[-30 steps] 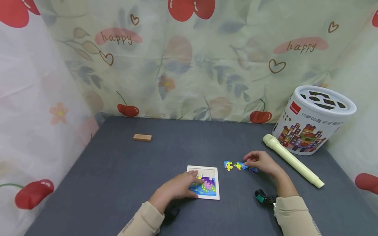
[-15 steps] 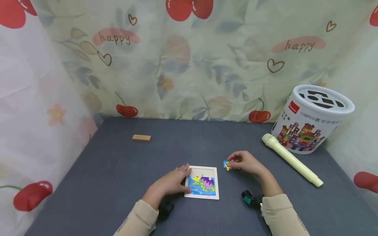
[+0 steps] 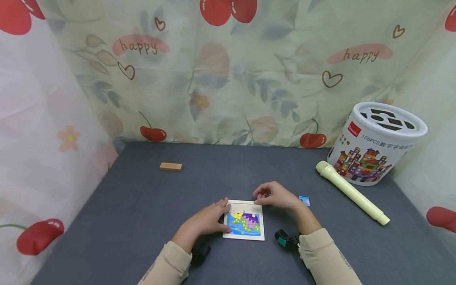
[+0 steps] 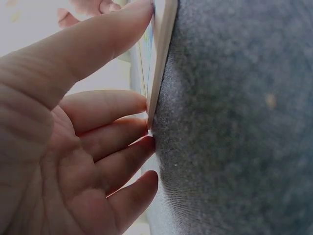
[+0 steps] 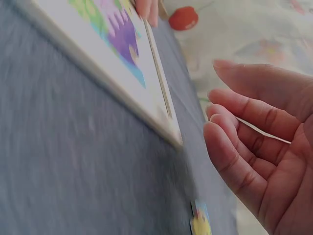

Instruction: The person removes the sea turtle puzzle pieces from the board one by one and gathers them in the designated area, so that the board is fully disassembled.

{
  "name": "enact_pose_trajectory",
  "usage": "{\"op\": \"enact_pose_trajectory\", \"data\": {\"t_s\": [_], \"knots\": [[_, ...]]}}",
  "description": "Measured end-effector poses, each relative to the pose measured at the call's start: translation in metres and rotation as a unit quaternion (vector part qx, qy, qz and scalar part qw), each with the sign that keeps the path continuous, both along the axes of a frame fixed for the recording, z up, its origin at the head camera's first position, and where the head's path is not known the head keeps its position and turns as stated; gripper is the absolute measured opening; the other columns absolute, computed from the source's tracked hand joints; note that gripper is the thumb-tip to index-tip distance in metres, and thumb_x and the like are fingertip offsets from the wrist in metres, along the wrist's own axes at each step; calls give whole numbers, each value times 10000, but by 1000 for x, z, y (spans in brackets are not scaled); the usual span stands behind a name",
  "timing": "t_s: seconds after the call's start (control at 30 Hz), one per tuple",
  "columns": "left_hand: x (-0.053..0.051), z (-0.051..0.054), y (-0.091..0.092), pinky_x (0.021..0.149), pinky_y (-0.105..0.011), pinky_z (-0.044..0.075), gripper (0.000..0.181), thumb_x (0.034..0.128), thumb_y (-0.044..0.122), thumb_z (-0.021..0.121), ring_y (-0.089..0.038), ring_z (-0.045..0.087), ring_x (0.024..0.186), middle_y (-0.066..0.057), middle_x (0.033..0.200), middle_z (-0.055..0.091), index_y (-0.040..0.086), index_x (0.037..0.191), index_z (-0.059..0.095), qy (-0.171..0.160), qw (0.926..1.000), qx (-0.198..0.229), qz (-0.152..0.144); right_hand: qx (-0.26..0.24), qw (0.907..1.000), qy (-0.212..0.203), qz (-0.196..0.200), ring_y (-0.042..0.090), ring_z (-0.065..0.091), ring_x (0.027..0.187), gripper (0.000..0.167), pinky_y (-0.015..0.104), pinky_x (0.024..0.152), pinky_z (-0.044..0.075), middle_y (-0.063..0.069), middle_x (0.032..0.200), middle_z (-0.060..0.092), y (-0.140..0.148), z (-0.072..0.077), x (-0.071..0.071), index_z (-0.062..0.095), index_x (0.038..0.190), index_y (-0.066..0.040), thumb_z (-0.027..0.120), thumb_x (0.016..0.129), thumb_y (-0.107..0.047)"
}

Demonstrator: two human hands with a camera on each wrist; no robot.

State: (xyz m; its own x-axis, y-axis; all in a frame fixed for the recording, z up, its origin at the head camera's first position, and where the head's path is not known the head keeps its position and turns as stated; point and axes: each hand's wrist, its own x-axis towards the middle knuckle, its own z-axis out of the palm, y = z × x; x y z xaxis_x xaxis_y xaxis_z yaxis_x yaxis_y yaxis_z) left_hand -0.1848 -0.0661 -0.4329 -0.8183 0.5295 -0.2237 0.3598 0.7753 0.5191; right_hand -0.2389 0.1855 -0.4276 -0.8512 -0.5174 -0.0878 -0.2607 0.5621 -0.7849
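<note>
A square wooden puzzle tray (image 3: 244,238) lies near the table's front middle, its sea-creature picture partly filled and its upper strip bare wood. Along the tray's left edge rests my left hand (image 3: 204,222), thumb on the rim and fingers touching the far corner, as the left wrist view confirms. My right hand (image 3: 277,196) hovers by the tray's far right corner, its fingers loosely curled. Nothing shows between them in the right wrist view. Below that hand a yellow-and-blue puzzle piece (image 5: 201,221) lies on the table. Another blue piece (image 3: 304,201) lies right of the wrist.
A cream baton-like stick (image 3: 352,192) lies diagonally at the right, before a white lidded bucket (image 3: 374,146) printed with coloured blocks. A small wooden block (image 3: 171,166) lies far left on the dark table (image 3: 142,198). Patterned cloth (image 3: 228,99) hangs behind.
My left hand has drawn back from the picture to the tray's left edge. My right hand has moved left from over the loose pieces to the tray's corner, uncovering a blue piece.
</note>
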Motion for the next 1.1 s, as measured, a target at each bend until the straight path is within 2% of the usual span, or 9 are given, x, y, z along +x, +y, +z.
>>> {"op": "enact_pose_trajectory", "data": {"t_s": [0.2,0.47,0.73,0.87,1.1], "knots": [[-1,-1,-1,1120,-487,257,720,813,299,714,-324,255,1407,-146,1525,263,29,1402,400,-27,10000,57,-6,121,9994,-29,332,98,507,656,153,211,593,435,14,742,619,-20,0,0,685,868,-34,714,815,-174],[0,0,-1,1107,-506,271,714,818,308,708,-339,255,1403,-141,1532,249,47,1407,399,-117,9998,137,52,90,9958,-244,882,65,533,651,177,198,599,470,9,756,630,-45,-3,2,682,913,-22,707,820,-169],[-1,0,-3,1094,-512,289,704,808,290,722,-368,285,1382,-166,1519,269,36,1392,421,1,9997,250,8,265,9908,-361,1276,20,542,654,178,164,613,478,18,794,661,-58,-8,4,693,941,1,721,797,-101],[-1,-2,-2,1093,-509,290,704,801,284,729,-359,287,1385,-162,1518,274,39,1388,428,-28,9997,257,51,271,9912,-428,1220,24,548,660,176,167,623,484,46,802,675,-59,-8,6,696,941,14,720,789,-73],[-1,-3,0,1100,-502,282,722,801,294,727,-336,267,1399,-135,1531,254,53,1402,408,-125,9996,216,133,267,9949,-447,861,32,533,606,116,170,579,475,56,747,680,-59,-8,9,708,879,23,712,783,-42]]}}
